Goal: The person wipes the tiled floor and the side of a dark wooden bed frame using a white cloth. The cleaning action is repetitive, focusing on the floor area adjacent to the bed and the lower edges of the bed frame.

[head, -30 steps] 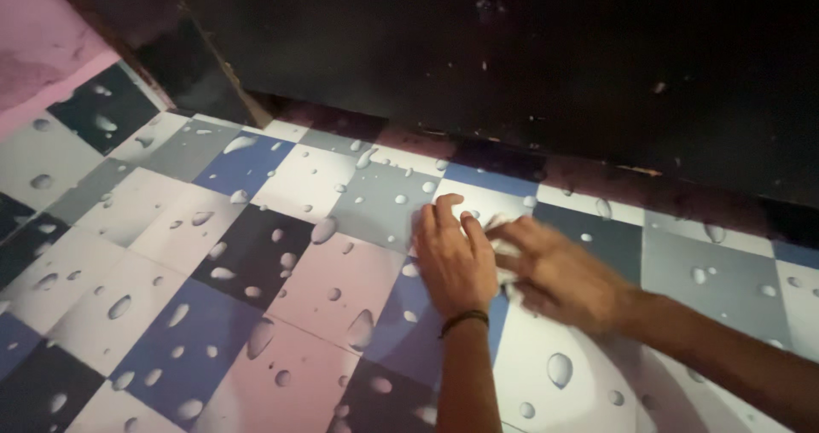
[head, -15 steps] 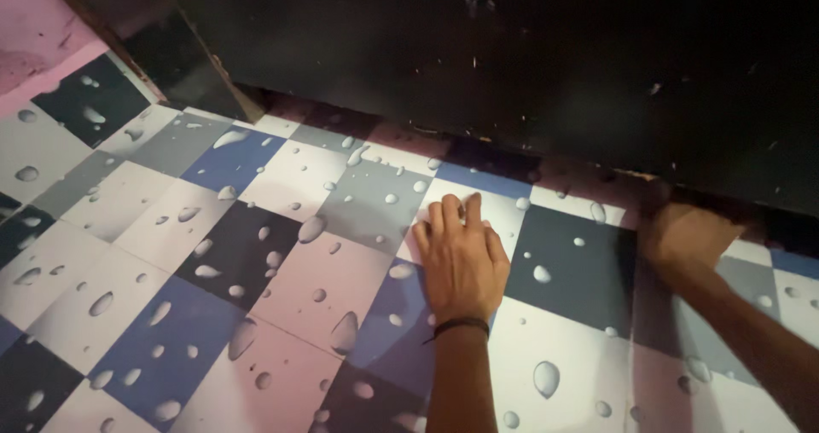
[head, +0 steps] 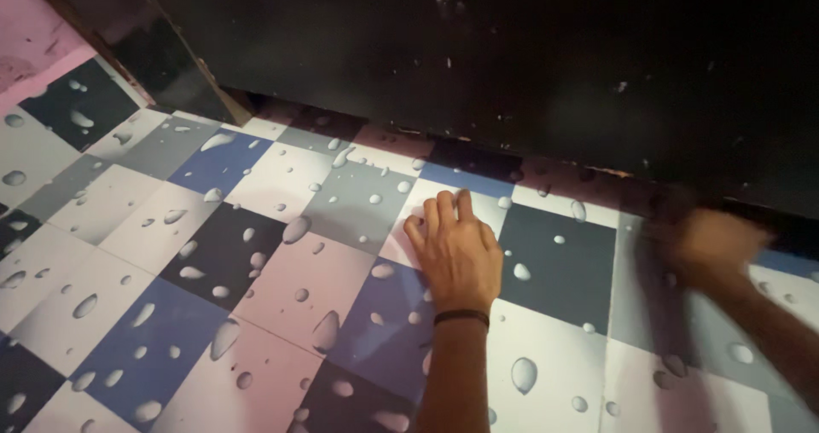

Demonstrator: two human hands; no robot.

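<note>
The left hand (head: pixel 458 254) lies flat, fingers together, on the patterned floor sheet (head: pixel 256 262). The right hand (head: pixel 712 247) is blurred near the dark wall (head: pixel 512 66), grip unclear. Pressing evenly seems best.

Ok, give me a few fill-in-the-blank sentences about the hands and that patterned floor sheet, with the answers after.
1. The left hand lies palm ____ on the patterned sheet.
2. A thin black band circles the left ____.
3. The sheet is printed with coloured squares and water ____.
4. The right hand looks ____, close to the dark wall.

Missing words: down; wrist; drops; blurred
</note>
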